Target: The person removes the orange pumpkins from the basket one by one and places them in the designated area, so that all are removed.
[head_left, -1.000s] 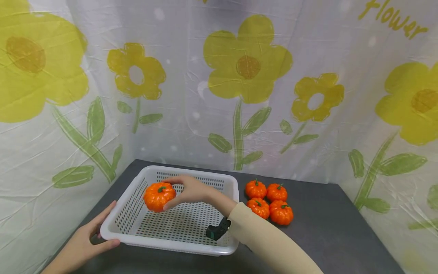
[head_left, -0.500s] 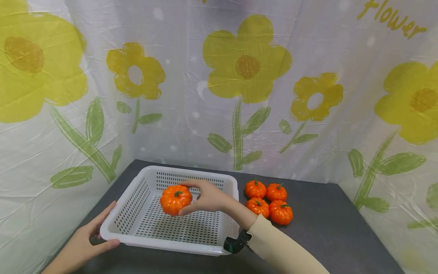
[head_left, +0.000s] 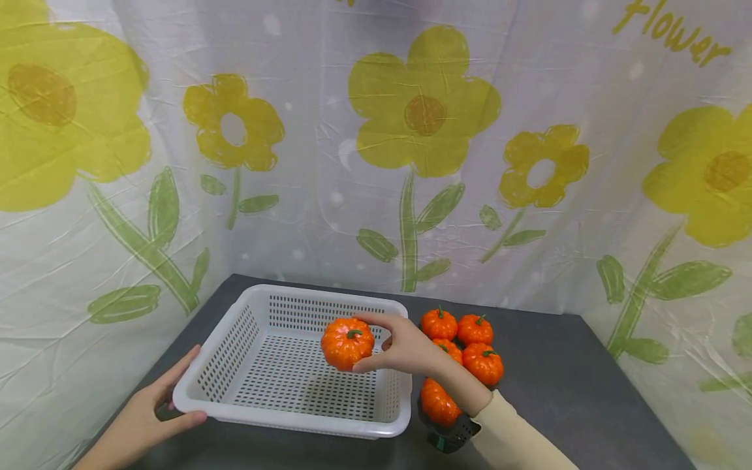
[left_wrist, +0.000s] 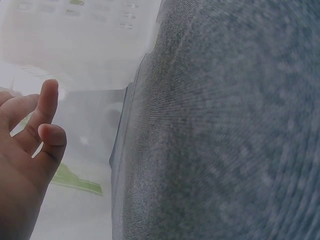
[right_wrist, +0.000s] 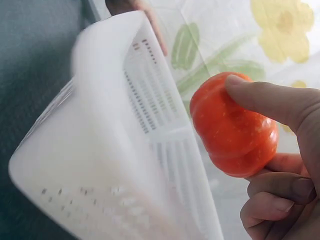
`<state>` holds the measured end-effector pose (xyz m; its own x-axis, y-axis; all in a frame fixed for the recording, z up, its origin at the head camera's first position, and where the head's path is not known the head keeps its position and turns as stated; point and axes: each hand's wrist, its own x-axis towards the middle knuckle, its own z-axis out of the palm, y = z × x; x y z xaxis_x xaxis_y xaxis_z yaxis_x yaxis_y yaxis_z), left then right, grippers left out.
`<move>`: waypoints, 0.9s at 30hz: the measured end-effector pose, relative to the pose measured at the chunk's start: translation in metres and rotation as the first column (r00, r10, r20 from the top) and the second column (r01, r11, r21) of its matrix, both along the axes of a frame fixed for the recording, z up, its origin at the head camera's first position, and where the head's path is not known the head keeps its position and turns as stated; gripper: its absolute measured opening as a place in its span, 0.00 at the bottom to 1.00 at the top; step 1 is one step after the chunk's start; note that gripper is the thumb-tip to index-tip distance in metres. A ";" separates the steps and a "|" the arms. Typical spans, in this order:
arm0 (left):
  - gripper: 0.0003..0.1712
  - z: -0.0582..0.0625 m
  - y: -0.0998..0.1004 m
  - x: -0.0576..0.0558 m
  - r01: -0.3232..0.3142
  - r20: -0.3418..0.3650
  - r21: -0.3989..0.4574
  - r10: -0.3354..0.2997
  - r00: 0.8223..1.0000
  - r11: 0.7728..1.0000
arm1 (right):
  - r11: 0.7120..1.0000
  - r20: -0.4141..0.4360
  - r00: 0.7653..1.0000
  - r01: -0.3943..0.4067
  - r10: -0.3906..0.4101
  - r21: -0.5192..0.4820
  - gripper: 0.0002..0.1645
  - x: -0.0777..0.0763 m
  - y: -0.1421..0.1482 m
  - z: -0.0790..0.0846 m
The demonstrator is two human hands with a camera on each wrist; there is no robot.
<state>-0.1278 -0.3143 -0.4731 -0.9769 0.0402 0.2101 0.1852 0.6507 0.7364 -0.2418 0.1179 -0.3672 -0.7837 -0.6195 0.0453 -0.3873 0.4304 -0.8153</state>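
Observation:
My right hand (head_left: 399, 346) holds a small orange pumpkin (head_left: 347, 344) with a green stem, thumb on one side and fingers on the other. This pumpkin is above the right part of a white perforated plastic basket (head_left: 288, 423); in the right wrist view it shows beside the basket's rim (right_wrist: 182, 120). My left hand (head_left: 143, 418) is at the basket's front left corner, thumb at the front rim and straight index finger along the left side. In the left wrist view, the left hand's fingers (left_wrist: 49, 100) are loosely bent below the basket wall (left_wrist: 75, 55).
Several more orange pumpkins (head_left: 483, 364) stand on the dark table right of the basket. One nearer pumpkin (head_left: 439, 403) is partly covered by my right forearm, which wears a black wrist device (head_left: 452, 436). A flower-printed curtain (head_left: 317, 215) surrounds the table.
My right hand has moved right across the basket with the pumpkin. The nearer pumpkin, earlier hidden behind the forearm, now shows. The left hand and basket have stayed in place.

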 end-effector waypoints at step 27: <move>0.60 0.001 0.000 0.001 0.010 -0.030 -0.020 -0.010 0.999 1.000 | 0.950 0.121 0.949 0.301 -0.290 -0.085 0.52 0.036 0.128 -0.018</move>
<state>-0.1264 -0.3144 -0.4718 -0.9696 0.0543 0.2385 0.2136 0.6635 0.7171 -0.2055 0.2458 -0.3855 -0.9346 -0.3557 0.0028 -0.1648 0.4259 -0.8897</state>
